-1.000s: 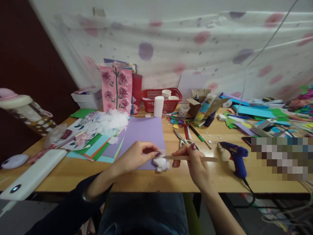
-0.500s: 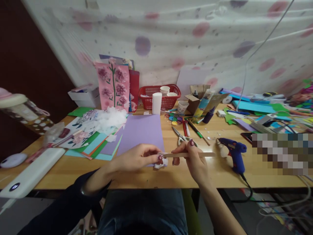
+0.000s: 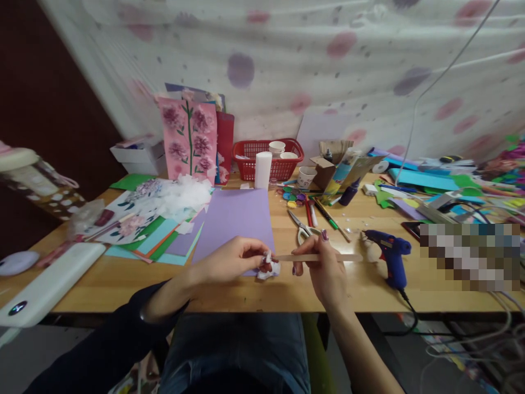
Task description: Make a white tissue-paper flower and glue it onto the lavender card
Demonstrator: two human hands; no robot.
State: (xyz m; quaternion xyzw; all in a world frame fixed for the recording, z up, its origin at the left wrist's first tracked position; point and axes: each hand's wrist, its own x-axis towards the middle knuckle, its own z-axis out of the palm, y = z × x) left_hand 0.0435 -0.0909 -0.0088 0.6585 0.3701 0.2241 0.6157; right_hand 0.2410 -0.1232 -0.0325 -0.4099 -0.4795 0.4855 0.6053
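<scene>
My right hand [image 3: 326, 271] grips a flat wooden craft stick [image 3: 348, 258], held level with its left tip close to my left fingers. My left hand [image 3: 229, 261] pinches a small crumpled white tissue piece [image 3: 268, 256]. Whether the stick tip touches that piece I cannot tell. More crumpled white tissue [image 3: 268, 271] lies below my left fingertips, at the near right corner of a purple sheet [image 3: 240, 216]. My left hand covers part of the sheet's near edge. White-handled scissors [image 3: 302, 232] lie just beyond my right hand.
A blue glue gun [image 3: 391, 254] stands to the right, its cord running over the table edge. Behind are a red basket [image 3: 248, 164], a white roll [image 3: 262, 171] and a paper cup [image 3: 306, 176]. White fluff [image 3: 184, 196] and coloured papers lie left; a power bank [image 3: 61, 284] is near left.
My left fingers have shifted slightly, and the pinched white piece shows more clearly between them. My right hand still holds the stick. The whole view has moved a little.
</scene>
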